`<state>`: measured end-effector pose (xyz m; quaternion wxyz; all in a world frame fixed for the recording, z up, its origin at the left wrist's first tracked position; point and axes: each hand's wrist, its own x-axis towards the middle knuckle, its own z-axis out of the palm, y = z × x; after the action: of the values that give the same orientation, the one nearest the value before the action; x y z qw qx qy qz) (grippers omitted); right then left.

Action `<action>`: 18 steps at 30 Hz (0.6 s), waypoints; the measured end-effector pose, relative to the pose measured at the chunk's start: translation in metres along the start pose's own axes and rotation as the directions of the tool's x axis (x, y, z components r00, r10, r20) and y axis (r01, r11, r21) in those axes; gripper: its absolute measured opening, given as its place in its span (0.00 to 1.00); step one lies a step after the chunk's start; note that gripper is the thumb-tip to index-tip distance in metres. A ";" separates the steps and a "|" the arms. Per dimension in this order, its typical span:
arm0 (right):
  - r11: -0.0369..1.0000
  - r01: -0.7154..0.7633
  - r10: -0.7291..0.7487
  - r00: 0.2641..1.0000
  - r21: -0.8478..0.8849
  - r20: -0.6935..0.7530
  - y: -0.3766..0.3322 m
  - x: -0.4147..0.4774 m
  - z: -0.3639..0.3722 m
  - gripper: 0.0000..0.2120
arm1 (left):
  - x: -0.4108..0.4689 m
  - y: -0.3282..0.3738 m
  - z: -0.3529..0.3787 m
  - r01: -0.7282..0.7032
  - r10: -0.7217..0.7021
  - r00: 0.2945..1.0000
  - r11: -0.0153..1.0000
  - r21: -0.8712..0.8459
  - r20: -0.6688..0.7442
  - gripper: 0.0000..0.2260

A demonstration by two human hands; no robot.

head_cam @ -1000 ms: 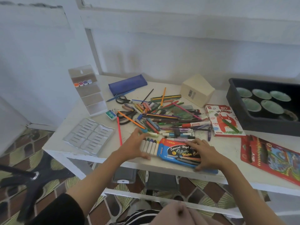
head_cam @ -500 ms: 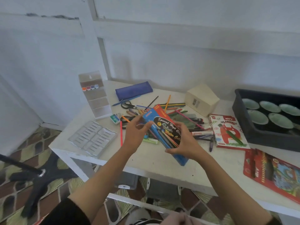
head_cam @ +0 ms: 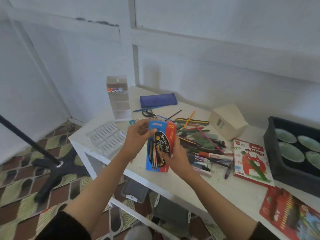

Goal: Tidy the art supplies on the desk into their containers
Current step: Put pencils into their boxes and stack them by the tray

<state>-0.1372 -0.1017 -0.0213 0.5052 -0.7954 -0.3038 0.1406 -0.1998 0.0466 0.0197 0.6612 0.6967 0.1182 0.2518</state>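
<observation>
A blue and red marker box (head_cam: 156,161) is held upright above the white desk (head_cam: 183,181). My left hand (head_cam: 136,137) grips its top left corner, thumb across the front. My right hand (head_cam: 176,153) holds the box's right edge lower down. Behind the box lies a loose heap of coloured pencils and markers (head_cam: 199,142). A blue pencil pouch (head_cam: 158,100) lies at the back of the desk, with scissors (head_cam: 148,113) just in front of it.
A clear plastic tray (head_cam: 107,137) lies at the desk's left end, a tall clear paint case (head_cam: 118,99) behind it. A cream box (head_cam: 227,123), an oil pastels pack (head_cam: 249,161), a black bin of bowls (head_cam: 294,149) and a red pencil box (head_cam: 290,213) stand right. A black stand (head_cam: 52,167) is on the floor.
Both hands lifted the marker box off the desk's front edge and turned it upright. The view has swung left and moved closer.
</observation>
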 end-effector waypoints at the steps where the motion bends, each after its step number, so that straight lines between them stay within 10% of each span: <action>1: 1.000 0.012 -0.011 1.000 -0.013 0.018 0.002 0.001 0.001 0.26 | -0.002 -0.001 -0.001 0.007 -0.007 1.000 1.000 0.014 -0.006 0.12; 9: 0.978 0.136 -0.061 0.914 -0.160 0.402 0.014 0.030 -0.036 0.22 | 0.001 -0.009 -0.002 -0.013 0.021 0.993 0.997 0.075 -0.115 0.09; 18: 0.867 0.141 -0.008 0.963 -0.478 0.270 0.026 0.126 -0.058 0.13 | 0.020 -0.011 -0.020 -0.078 0.094 0.994 0.970 0.230 -0.060 0.11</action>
<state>0.0004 -0.0727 -0.0077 0.2465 -0.8601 -0.4236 0.1415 -0.1913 0.0742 0.0127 0.5611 0.7629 0.1391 0.2896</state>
